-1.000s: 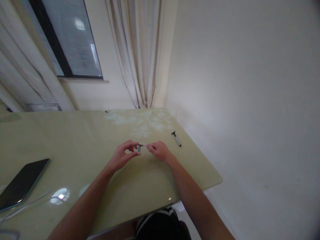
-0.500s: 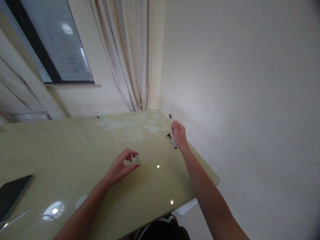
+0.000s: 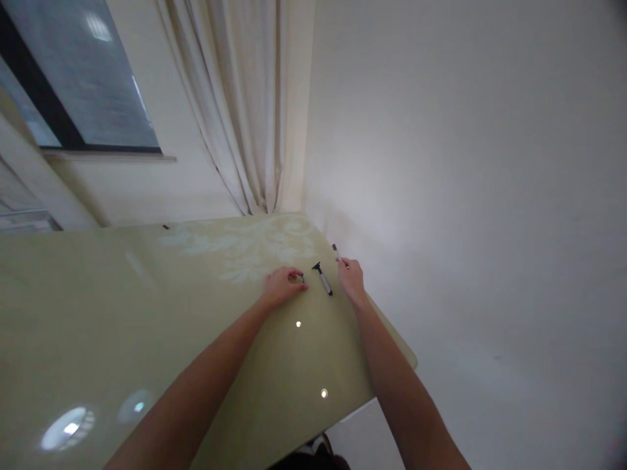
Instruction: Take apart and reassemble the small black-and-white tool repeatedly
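My left hand (image 3: pixel 284 286) is low over the table, thumb and fingers pinching a small, short cylinder (image 3: pixel 303 279) that looks like a battery. Most of that piece is hidden by the fingertips. Just to its right, a razor (image 3: pixel 324 281) with a black head and grey handle lies on the table. Beyond the razor, near the table's right edge, my right hand (image 3: pixel 351 277) is closed on a slim white pen-like stick (image 3: pixel 336 251). Its dark end points up and away, and the lower part is covered by my fingers.
The glossy pale-green table (image 3: pixel 147 313) has a white floral pattern at its far end. A small black piece (image 3: pixel 165 227) lies by the back edge. A curtain (image 3: pixel 235 111) and a wall (image 3: pixel 441 163) border the far and right sides.
My left hand has moved forward and right with the small cylinder, closer to the razor. My right hand has lowered slightly with the white stick. The view has turned a little to the right.
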A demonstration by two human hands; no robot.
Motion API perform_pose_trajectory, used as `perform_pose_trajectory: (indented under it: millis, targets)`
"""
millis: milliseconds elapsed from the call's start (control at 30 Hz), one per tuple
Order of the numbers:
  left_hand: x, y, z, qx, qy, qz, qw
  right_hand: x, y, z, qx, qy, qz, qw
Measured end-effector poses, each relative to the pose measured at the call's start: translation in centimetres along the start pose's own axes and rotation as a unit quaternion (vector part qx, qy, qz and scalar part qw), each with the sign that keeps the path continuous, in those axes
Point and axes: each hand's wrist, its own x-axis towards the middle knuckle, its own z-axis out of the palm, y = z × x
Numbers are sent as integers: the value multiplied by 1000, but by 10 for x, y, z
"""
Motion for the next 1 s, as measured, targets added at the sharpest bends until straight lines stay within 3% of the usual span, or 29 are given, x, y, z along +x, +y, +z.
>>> perform_pose_trajectory:
  millis: [133, 267, 433, 633, 1000]
  targets:
    - [9, 0, 11, 8, 18, -24, 1000, -2, 0, -6, -155, -6, -11, 988]
    - [4, -5, 11, 22, 17, -8, 1000, -9, -6, -5, -217, -39, -18, 975]
    - [-1, -4, 9, 31, 17, -7, 999, -20, -10, -5, -286, -30, 12, 958]
    - [0, 2, 13, 32, 35, -48, 998, -24, -9, -2, -320, -15, 32, 947]
    - [-3, 23, 21, 53, 64, -138, 987, -22, -11, 2, -300, -11, 27, 953]
